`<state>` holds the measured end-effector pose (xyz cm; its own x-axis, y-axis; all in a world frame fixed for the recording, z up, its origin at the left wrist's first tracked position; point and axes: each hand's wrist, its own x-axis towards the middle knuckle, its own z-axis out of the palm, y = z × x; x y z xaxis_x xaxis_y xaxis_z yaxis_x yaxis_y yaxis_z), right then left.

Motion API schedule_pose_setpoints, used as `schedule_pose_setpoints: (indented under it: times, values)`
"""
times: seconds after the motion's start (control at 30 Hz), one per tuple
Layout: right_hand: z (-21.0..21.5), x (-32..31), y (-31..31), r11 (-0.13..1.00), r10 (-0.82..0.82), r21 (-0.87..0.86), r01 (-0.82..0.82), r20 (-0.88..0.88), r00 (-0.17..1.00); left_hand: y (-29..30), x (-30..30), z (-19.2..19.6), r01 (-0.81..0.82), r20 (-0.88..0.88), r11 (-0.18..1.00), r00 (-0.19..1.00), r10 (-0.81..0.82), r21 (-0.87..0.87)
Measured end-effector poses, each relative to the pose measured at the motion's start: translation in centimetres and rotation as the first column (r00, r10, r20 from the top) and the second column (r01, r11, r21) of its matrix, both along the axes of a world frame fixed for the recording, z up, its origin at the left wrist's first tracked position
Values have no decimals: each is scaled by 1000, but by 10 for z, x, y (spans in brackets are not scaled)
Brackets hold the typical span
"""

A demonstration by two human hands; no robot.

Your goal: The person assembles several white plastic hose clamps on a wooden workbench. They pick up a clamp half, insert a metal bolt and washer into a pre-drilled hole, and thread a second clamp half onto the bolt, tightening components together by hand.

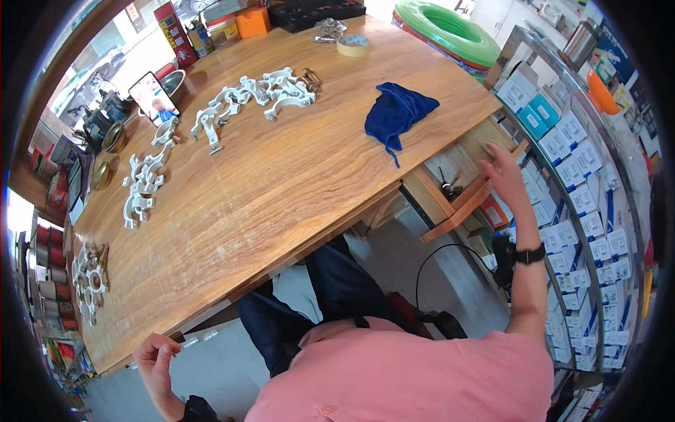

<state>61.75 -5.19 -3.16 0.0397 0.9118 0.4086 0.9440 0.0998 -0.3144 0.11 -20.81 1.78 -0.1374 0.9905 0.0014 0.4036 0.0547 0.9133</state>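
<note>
My right hand (505, 177) lies over the wooden front of an open drawer (450, 224) at the table's right end. Its fingers are spread and reach over the board into the drawer; how firmly they touch it does not show. Inside the drawer sits a small dark object (451, 188). At the table's near left corner, my left hand (156, 357) is closed, thumb and fingertips curled close together. Whatever is between them, if anything, cannot be made out. A blue drawstring pouch (399, 116) lies on the wooden tabletop (281, 190), left of the drawer.
White pipe clamps (242, 95) are spread in several groups across the table, with more (90, 278) at the left edge. A phone (155, 98) stands at the back left. Masking tape (353, 46) and green hose coils (450, 28) are farther back. Shelves of small boxes (583, 197) curve along the right.
</note>
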Motion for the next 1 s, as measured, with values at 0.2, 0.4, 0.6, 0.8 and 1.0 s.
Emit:
schedule_pose_setpoints:
  times: [0.2, 0.4, 0.6, 0.8, 1.0]
  values:
    - [-54, -19, -83, 949, -310, -69, 306, -353, 883, 7, 13, 1, 59, 26, 998, 998, -59, 27]
    - [-72, -51, -51, 969, -230, -199, 144, -528, 817, 51, 60, 28, 380, 269, 915, 875, -403, 137]
    - [-56, -68, 1, 967, -199, -252, 29, -683, 703, 80, 92, 49, 519, 475, 853, 737, -481, 58]
    - [32, -128, 8, 867, 30, -488, -101, -151, 988, 88, 88, 60, 629, 391, 766, 678, -623, 130]
    - [125, -230, 26, 696, 626, -215, -685, -284, 726, 124, 87, 77, 570, 429, 803, 689, -584, 176]
